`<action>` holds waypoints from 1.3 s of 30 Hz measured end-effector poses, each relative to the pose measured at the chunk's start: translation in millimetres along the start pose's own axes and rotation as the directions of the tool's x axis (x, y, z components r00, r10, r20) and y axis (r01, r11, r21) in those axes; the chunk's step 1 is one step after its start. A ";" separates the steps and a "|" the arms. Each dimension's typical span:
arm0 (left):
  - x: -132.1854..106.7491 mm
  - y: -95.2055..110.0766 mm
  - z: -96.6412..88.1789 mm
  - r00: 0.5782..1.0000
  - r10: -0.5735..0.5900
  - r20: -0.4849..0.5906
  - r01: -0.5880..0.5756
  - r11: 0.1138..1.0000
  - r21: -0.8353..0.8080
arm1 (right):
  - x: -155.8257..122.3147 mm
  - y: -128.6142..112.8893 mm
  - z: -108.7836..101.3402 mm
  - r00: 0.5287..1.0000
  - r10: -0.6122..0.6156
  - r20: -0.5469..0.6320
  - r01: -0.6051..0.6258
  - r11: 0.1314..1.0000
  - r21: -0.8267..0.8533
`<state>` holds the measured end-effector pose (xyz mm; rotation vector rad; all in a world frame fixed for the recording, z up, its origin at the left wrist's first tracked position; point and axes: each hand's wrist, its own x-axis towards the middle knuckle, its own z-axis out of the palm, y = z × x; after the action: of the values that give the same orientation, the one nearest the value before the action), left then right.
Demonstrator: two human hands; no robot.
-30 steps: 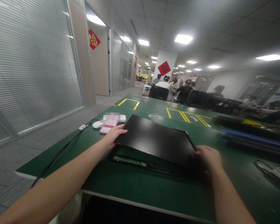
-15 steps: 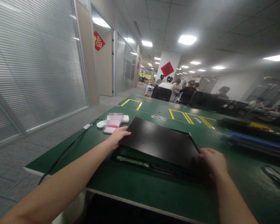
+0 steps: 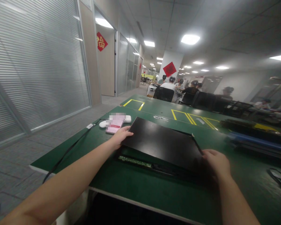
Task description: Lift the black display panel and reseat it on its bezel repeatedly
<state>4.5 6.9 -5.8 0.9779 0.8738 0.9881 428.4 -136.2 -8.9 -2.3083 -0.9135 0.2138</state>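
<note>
A thin black display panel is held at a slight tilt above the green table. My left hand grips its left edge, thumb on top and the other fingers partly hidden. At the opposite edge, my right hand is closed on the panel's side; some of its fingertips are out of sight. Along the panel's near side runs a narrow green circuit board, with a dark strip continuing to its right.
A phone lies beyond my left hand, beside a white rounded object. A black cable crosses the table's left side. Stacked dark and blue panels sit at the right. Several people sit farther back.
The view has shifted slightly, so everything appears a little to the right. Both hands keep their hold on the panel, which shows hardly any movement over the table.
</note>
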 end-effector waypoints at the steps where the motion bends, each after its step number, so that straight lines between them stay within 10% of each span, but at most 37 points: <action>1: -0.3 0.1 0.3 1.000 0.002 -0.003 -0.001 1.000 0.005 | -0.2 -0.4 0.0 1.000 -0.002 -0.001 0.002 1.000 -0.011; 39: 3.7 -8.2 -5.6 0.993 0.073 0.093 -0.073 0.997 0.003 | -0.6 -1.8 0.9 1.000 -0.019 -0.013 0.018 0.999 -0.051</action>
<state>2.6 9.9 -15.7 1.0586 0.7689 0.9947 426.6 -135.2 -8.5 -2.3437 -0.9432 0.1684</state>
